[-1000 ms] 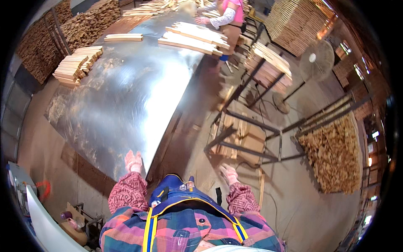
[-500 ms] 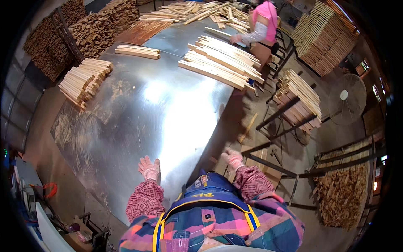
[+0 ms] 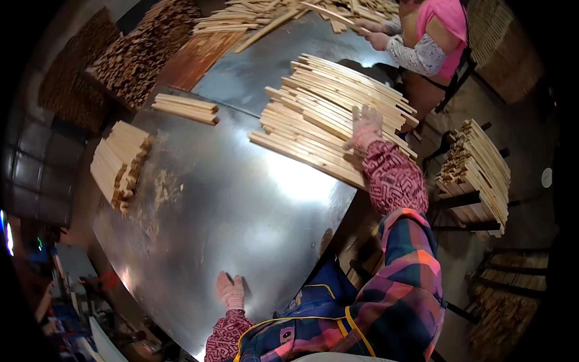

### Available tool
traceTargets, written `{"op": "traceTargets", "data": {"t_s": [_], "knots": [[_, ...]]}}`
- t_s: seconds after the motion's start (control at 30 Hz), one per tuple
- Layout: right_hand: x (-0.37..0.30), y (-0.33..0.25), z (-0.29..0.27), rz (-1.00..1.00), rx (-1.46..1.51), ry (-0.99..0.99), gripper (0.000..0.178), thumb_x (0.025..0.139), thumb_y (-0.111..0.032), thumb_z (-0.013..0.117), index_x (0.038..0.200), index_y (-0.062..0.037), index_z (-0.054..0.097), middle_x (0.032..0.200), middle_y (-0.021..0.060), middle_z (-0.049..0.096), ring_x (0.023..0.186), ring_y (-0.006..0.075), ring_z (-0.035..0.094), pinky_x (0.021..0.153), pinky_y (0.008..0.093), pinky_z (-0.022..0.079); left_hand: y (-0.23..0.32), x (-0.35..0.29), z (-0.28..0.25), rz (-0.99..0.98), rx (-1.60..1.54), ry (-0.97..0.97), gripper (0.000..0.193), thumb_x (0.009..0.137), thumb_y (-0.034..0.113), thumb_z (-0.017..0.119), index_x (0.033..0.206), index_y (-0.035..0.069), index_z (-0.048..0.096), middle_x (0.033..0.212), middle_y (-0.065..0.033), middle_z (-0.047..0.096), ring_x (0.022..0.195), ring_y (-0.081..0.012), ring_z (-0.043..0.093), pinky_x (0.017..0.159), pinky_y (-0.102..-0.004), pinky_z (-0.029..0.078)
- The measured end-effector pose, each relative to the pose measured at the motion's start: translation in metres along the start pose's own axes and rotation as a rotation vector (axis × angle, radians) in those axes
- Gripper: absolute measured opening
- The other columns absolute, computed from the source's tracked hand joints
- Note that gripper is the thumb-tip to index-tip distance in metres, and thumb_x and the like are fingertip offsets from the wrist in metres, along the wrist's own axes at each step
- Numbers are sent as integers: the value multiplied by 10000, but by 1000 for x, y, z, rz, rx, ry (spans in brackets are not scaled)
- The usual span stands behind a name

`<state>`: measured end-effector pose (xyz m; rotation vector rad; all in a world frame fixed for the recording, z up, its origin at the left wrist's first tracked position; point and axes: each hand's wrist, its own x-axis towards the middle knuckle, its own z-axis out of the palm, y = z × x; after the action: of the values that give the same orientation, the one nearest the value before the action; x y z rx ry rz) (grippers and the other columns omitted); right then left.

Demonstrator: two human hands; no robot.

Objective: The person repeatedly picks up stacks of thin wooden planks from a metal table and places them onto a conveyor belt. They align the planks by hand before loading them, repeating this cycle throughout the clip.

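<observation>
A spread of pale wooden strips (image 3: pixel 319 111) lies at the far right of the metal-topped table (image 3: pixel 211 223). My right hand (image 3: pixel 366 128), in a light glove, reaches out over the right part of these strips and rests on them with its fingers apart. None of the strips is lifted by it. Near the table's front, my left hand (image 3: pixel 230 291), also gloved, lies on the bare metal with fingers stretched out, holding nothing. Patterned sleeve covers wrap both of my forearms.
Small wood bundles (image 3: pixel 186 108) and a stepped stack (image 3: pixel 119 163) sit along the table's left side. A co-worker in pink (image 3: pixel 443 30) handles a strip at the far right. Stacked wood on a rack (image 3: pixel 473 175) stands to the right; more piles (image 3: pixel 145 51) rise behind.
My right hand has moved from the table's near right edge forward onto the wooden strips. The left hand stays on the metal. The view has shifted, and the co-worker now holds a strip up.
</observation>
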<state>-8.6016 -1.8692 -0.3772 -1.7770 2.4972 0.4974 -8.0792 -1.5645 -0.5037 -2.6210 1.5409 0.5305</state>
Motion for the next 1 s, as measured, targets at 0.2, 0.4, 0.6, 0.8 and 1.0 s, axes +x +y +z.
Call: {"op": "traceTargets", "data": {"t_s": [0.2,0.4,0.6,0.8,1.0], "knots": [[88,18,32,-151,329,-258,1218,627,-741,675,1512,-110,124,1521,201,258,1394,350,288,1092,444,330,275,46,-2,491,-504,-98,627,877,354,584,1387,27,421,1251,-148,590,1113,-278,587,960,-348,448],[86,39,63,-170,609,145,718,855,-486,579,1406,-75,369,1309,217,519,1216,341,503,1000,395,413,504,84,22,418,-970,-615,476,884,225,607,1231,62,325,869,-61,562,691,-153,602,554,-280,502],[124,22,57,-264,705,327,604,880,-394,568,1348,-38,426,1269,220,540,1180,345,523,971,401,431,544,101,7,114,-1108,-773,776,877,184,626,1446,179,100,788,-68,561,516,-128,526,408,-281,428],[201,-29,87,-111,662,29,604,833,-415,604,1281,-21,513,1215,203,575,1120,337,547,918,436,450,548,111,27,397,-995,-506,625,872,280,611,1368,85,285,986,-113,609,818,-219,585,680,-364,480],[201,-41,65,-265,733,-267,614,789,-554,589,1151,-62,647,1201,145,598,1137,273,533,918,434,440,550,153,37,-8,-1031,-391,437,872,245,588,1236,10,532,1207,-132,603,1147,-265,521,968,-392,415]]}}
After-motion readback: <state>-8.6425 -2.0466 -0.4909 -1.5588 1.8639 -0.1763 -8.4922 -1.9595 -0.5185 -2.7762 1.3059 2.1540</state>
